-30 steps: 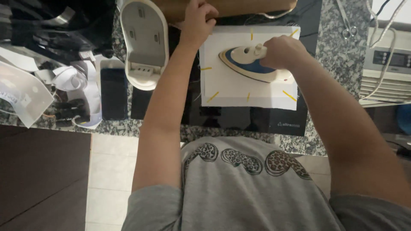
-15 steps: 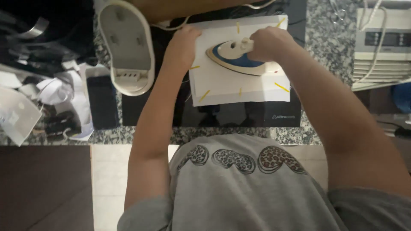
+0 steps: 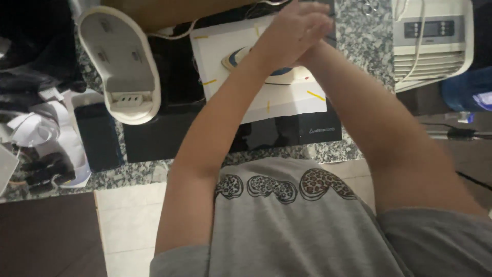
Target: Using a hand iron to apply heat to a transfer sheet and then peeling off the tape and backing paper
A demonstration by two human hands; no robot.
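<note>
A white and blue iron rests flat on a white sheet marked with short yellow strips. The sheet lies on a black mat on a speckled granite counter. Both my arms reach over the iron and cross above it. My left hand lies on top of my right hand, which is mostly hidden and sits on the iron's handle. The handle itself is covered by my hands.
A white oval iron base lies left of the sheet, with a dark phone below it. Black and white clutter fills the left edge. A white air cooler stands at the right. Brown cardboard lies at the back.
My left hand has left the sheet's corner and come over onto my right hand above the iron. The view has shifted right and closer.
</note>
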